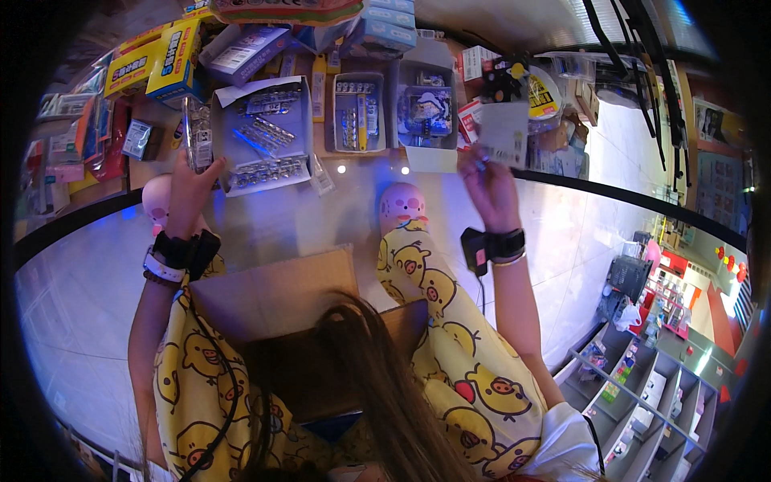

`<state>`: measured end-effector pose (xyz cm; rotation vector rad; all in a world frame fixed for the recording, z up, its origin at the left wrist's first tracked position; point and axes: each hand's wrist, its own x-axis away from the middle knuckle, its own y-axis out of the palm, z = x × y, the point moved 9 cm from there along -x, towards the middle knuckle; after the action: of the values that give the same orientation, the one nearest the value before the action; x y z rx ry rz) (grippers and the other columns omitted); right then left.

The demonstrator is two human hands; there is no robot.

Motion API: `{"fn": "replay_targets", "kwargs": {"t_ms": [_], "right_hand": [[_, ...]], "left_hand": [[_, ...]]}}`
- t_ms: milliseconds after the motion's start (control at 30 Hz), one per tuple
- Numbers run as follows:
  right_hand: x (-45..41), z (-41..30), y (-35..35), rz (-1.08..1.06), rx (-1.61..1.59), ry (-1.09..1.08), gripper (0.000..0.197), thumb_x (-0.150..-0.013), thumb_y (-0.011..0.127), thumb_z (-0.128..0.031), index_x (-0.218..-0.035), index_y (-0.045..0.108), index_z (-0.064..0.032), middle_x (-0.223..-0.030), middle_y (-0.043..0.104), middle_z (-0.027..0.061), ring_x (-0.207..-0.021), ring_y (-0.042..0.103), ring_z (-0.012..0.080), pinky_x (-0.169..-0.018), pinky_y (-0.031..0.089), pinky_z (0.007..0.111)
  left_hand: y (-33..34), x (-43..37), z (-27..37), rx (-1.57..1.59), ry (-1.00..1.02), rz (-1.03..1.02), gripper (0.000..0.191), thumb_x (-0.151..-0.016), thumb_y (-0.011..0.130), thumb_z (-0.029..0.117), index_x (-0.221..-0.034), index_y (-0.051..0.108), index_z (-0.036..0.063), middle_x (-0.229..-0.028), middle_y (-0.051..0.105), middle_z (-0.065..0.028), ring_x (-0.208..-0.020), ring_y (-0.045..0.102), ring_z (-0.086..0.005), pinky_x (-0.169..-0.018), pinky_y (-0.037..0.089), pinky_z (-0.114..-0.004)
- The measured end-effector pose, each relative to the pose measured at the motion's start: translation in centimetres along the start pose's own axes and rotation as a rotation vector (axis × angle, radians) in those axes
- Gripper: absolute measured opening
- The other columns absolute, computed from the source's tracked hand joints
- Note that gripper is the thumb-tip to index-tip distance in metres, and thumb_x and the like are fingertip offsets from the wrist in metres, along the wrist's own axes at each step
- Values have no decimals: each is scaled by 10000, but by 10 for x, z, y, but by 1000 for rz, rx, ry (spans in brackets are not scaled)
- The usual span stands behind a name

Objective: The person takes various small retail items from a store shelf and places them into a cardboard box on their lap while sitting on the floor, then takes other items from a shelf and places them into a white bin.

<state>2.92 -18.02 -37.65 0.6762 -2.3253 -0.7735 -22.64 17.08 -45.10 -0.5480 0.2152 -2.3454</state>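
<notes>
My left hand point(194, 190) grips upright clear packs point(202, 135) of small shiny pieces that bear a white label. Just right of it, an open white box point(301, 111) holds several similar clear packs point(265, 135). My right hand point(491, 187) is raised with its fingers pinched together around a small, blurred, shiny item. A pale, translucent sheet or packet point(505, 135) overlaps its fingertips; whether the hand holds it is unclear. Between the hands stand a narrow box point(329, 129) with clear strips and a yellow stick, and an open box point(396, 114) with a clear-wrapped item.
Yellow boxes point(174, 60), a purple box point(250, 54) and blue boxes point(385, 30) crowd the back. A small clear bag point(322, 178) hangs over the front edge. An open cardboard box point(283, 289) sits on the lap. Black rods point(653, 78) hang at upper right.
</notes>
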Motion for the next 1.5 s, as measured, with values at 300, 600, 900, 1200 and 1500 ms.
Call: {"fn": "replay_targets", "kwargs": {"t_ms": [300,600,900,1200,1500], "right_hand": [[6,-59,-50,525,799,-396,279,-909,454,-107,-1157,510,10,-873,561,13,-672,477,50,-581,406,187],[-19,-60,-42,504,1092,-504,262,-885,497,-105,-1100,556,33,-813,591,4,-626,472,33,-551,394,172],[-47,-31,-21,407,1191,-470,219,-817,586,-97,-1005,589,15,-829,600,30,-694,525,55,-622,424,186],[-10,35,109,-132,1562,-674,285,-784,608,-54,-1062,548,-41,-943,566,85,-860,542,171,-728,437,262],[-18,126,184,-738,1531,-638,190,-744,623,-109,-911,562,-40,-915,547,103,-895,497,286,-790,401,364]], "left_hand": [[-2,-2,-4,-31,-36,-10,326,-749,643,161,-977,471,4,-773,561,-39,-652,516,-87,-569,426,-239],[2,-3,-5,-52,-11,-37,342,-747,647,166,-991,467,8,-778,564,-46,-648,520,-89,-561,434,-254],[-1,0,3,-55,41,5,355,-739,653,165,-987,466,-5,-799,579,-70,-663,555,-113,-562,452,-265],[-2,4,7,-9,12,35,401,-698,689,198,-955,471,-20,-748,561,-53,-627,543,-116,-556,453,-268],[-3,-1,-11,-199,20,-57,316,-757,669,158,-976,513,-8,-801,586,-35,-673,553,-82,-597,448,-221]]}}
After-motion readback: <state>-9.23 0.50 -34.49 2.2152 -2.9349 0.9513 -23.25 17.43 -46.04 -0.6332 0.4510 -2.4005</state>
